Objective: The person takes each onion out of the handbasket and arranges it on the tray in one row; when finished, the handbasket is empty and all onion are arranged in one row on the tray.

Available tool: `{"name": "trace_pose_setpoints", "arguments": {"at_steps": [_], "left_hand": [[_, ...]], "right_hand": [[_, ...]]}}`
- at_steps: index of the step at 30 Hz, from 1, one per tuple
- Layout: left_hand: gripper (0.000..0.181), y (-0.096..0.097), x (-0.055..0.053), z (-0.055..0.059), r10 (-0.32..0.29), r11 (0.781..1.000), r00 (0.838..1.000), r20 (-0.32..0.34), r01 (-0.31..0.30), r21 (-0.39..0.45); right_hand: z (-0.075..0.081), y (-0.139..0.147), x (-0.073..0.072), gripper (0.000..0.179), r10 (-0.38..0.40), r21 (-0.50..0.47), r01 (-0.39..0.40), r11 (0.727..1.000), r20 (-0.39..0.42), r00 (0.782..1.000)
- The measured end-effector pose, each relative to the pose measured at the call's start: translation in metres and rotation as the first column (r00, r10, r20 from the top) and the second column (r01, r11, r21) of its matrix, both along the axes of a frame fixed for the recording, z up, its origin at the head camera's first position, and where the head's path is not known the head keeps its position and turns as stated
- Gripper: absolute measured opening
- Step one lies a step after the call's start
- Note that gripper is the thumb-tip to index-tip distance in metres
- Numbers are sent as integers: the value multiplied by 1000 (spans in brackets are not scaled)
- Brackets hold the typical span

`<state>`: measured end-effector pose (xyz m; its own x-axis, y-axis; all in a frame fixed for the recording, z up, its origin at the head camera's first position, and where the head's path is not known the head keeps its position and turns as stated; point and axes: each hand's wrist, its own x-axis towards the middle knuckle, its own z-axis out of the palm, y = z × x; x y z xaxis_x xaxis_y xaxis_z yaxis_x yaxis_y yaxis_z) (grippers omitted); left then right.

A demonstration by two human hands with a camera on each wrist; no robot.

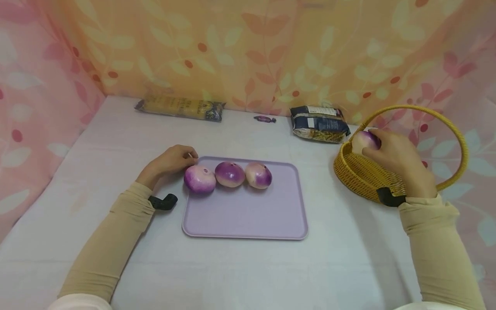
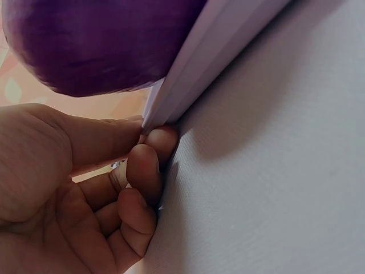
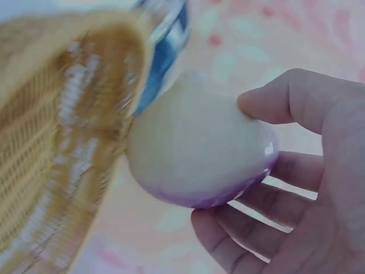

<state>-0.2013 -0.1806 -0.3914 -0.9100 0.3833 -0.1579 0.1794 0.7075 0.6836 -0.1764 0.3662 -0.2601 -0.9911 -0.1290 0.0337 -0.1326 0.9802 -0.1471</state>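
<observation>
My left hand [image 1: 170,160] pinches the rim of a lilac tray [image 1: 248,215] at its far left corner; in the left wrist view the thumb lies over the rim and curled fingertips [image 2: 162,142] sit under it. Three glossy purple-and-white turnips stand in a row along the tray's far side: a left one [image 1: 199,179], a middle one [image 1: 230,174] and a right one [image 1: 258,175]. With fingers and thumb my right hand [image 1: 403,159] grips another turnip [image 3: 199,142], held at the far rim of a yellow wicker basket [image 1: 350,183] on the right.
Along the back lie a yellow packet [image 1: 178,107], a small wrapped candy [image 1: 265,119] and a dark blue packet [image 1: 319,125]. The basket's tall hoop handle [image 1: 461,142] arches up around my right hand. A patterned curtain [image 1: 255,51] closes off the back and sides.
</observation>
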Motion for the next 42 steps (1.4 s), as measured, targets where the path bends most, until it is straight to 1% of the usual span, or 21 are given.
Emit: {"name": "trace_pose_setpoints", "arguments": {"at_steps": [2,3,5,9,14,18,22,25,28,31,37,40,42], "left_hand": [[21,0,0,-1,2,1000,1000,0,-2,-4],[21,0,0,-1,3,1000,1000,0,-3,-4],[21,-1,0,-2,5,1000,1000,1,-5,-5],[21,-1,0,-2,9,1000,1000,2,-9,-3],[21,-1,-1,-3,13,1000,1000,7,-13,3],[21,-1,0,-3,11,1000,1000,5,-11,12],[20,-1,0,-3,9,1000,1000,2,-9,17],[19,0,0,-3,10,1000,1000,0,-10,20],[19,0,0,-2,10,1000,1000,-2,-10,21],[20,0,-1,-2,9,1000,1000,-1,-9,17],[20,1,-1,-1,9,1000,1000,6,-9,16],[20,1,0,-1,8,1000,1000,4,-8,19],[20,1,0,0,7,1000,1000,-2,-7,14]], "right_hand": [[4,-16,6,60,47,-3,-47,999,-73,996],[5,-23,9,59,75,-8,-77,997,-115,991],[7,-39,15,57,138,-8,-142,990,-201,970],[8,-65,24,57,240,12,-248,969,-304,922],[1,-88,31,56,349,59,-353,934,-368,862],[-8,-100,36,56,403,68,-410,909,-390,828],[-20,-109,38,56,452,79,-464,882,-415,790],[-31,-115,41,55,491,88,-502,861,-403,772],[-44,-120,43,56,520,90,-528,845,-369,770],[-56,-124,44,57,533,79,-540,838,-328,780],[-79,-128,45,59,529,44,-537,843,-257,809],[-87,-128,45,60,519,38,-525,850,-234,822],[-91,-128,45,60,513,34,-520,853,-228,827]]}}
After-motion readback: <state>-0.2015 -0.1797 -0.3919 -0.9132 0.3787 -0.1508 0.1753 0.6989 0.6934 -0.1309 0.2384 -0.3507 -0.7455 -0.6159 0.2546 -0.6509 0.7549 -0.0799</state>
